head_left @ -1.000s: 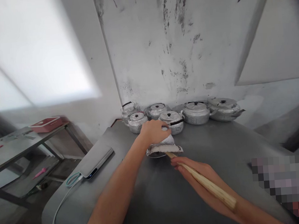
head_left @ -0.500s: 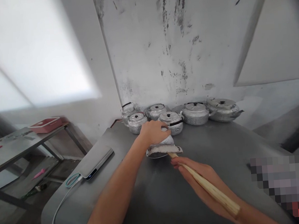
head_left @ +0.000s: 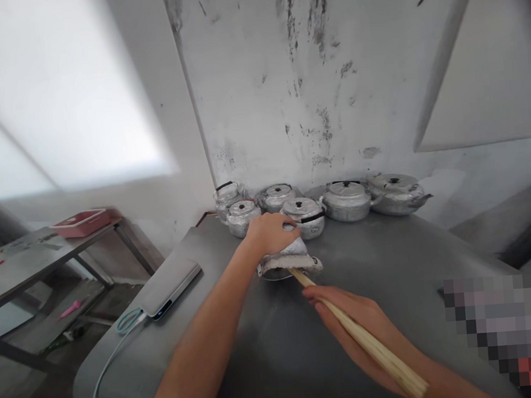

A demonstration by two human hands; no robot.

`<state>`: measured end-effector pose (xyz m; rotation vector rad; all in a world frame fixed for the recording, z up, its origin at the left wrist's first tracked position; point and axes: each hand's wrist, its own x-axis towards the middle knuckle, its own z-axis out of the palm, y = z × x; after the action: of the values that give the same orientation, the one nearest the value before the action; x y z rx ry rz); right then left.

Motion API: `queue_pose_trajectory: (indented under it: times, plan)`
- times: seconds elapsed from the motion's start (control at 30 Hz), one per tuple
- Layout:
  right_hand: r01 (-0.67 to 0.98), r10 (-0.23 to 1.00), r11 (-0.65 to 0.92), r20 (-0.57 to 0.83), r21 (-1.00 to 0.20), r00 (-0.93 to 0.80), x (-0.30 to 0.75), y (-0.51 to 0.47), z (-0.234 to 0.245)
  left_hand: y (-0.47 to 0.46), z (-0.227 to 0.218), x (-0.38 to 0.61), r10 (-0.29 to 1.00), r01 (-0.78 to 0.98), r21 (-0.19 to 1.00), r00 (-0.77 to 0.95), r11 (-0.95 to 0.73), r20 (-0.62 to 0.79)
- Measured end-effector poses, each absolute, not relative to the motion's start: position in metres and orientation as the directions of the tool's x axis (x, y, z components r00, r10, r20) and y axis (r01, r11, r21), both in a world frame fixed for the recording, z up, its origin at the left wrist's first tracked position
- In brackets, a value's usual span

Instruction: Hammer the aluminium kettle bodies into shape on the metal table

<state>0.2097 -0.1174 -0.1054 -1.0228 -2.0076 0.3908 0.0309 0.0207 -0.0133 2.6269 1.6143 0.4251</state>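
We keep the silver vessel [head_left: 292, 249] at twelve o'clock, left hand [head_left: 270, 234] fingers curled over it; our right hand [head_left: 358, 309] wraps the wooden stick [head_left: 362, 339], angled toward ten o'clock, its far end hidden near the pale strip [head_left: 283, 262]. We seem to be working the stick there, which calls for a steady left hold

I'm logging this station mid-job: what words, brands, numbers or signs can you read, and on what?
No text is readable.
Power bank: its small display shows a bluish glow, too small to read.
Kettle to the right of the left hand: faint marks on its side, too small to make out.
Wooden handle in the right hand: no lettering seen.
Lower right corner: pixelated.
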Motion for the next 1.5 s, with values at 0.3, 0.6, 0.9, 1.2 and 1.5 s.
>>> queue_pose_trajectory:
  times: [0.3, 0.6, 0.9, 1.2, 1.5]
  plan:
    - [0.523, 0.767, 0.639, 0.523, -0.564, -0.372, 0.208, -0.119, -0.105, 0.021, -0.013, 0.031, 0.884, 0.873, 0.172, 0.421, -0.456, 0.205]
    - [0.519, 0.813, 0.579, 0.489, -0.629, -0.315, 0.208, -0.124, -0.097, 0.029, -0.019, 0.027, 0.888, 0.879, 0.185, 0.396, -0.440, 0.233]
    - [0.516, 0.779, 0.624, 0.525, -0.588, -0.344, 0.209, -0.120, -0.102, 0.033, -0.022, 0.026, 0.893, 0.878, 0.211, 0.378, -0.429, 0.242]
    - [0.514, 0.788, 0.612, 0.520, -0.600, -0.331, 0.211, -0.120, -0.104, 0.034, -0.024, 0.027, 0.903, 0.890, 0.213, 0.348, -0.403, 0.252]
    - [0.508, 0.758, 0.649, 0.536, -0.566, -0.372, 0.208, -0.118, -0.108, 0.035, -0.025, 0.027, 0.907, 0.894, 0.214, 0.339, -0.393, 0.249]
